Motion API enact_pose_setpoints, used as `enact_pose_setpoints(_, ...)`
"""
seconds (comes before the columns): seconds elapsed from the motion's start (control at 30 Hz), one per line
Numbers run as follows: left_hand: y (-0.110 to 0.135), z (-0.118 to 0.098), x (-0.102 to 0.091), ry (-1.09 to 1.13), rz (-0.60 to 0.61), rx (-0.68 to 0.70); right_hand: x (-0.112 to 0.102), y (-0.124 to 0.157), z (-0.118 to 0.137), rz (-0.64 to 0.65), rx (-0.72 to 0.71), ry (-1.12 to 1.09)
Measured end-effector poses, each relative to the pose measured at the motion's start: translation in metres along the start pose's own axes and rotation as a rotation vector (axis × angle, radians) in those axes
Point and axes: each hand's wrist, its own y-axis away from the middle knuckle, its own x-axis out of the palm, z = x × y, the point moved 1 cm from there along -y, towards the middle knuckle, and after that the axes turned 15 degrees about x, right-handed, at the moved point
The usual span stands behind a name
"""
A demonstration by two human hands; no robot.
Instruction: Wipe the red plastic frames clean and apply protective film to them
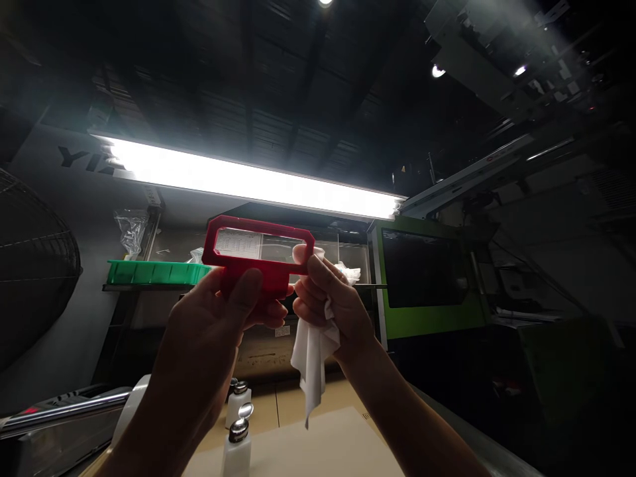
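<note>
A red plastic frame (258, 228) with a clear window is held up toward a bright tube lamp (248, 180). My left hand (218, 324) grips the frame's lower stem, thumb across its front. My right hand (325, 301) holds a white cloth (313, 361) and presses part of it against the frame's right end; the rest of the cloth hangs down below the hand.
A green tray (154, 271) sits on a shelf at left. Two white pump bottles (237, 424) stand on the beige bench (318, 444) below. A green machine with a dark window (427, 278) stands right; a fan guard (34, 265) is far left.
</note>
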Motion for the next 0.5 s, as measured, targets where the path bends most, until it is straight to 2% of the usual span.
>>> enact_pose_setpoints(0.3,-0.0015,0.0021,-0.0021,-0.027,-0.019,0.032,0.0003,-0.0041,-0.0095,-0.125,-0.041,-0.021)
enact_pose_setpoints(0.5,-0.0011,0.0026,-0.0045,-0.016,-0.006,0.017,0.0,-0.0042,-0.009,-0.084,-0.033,-0.012)
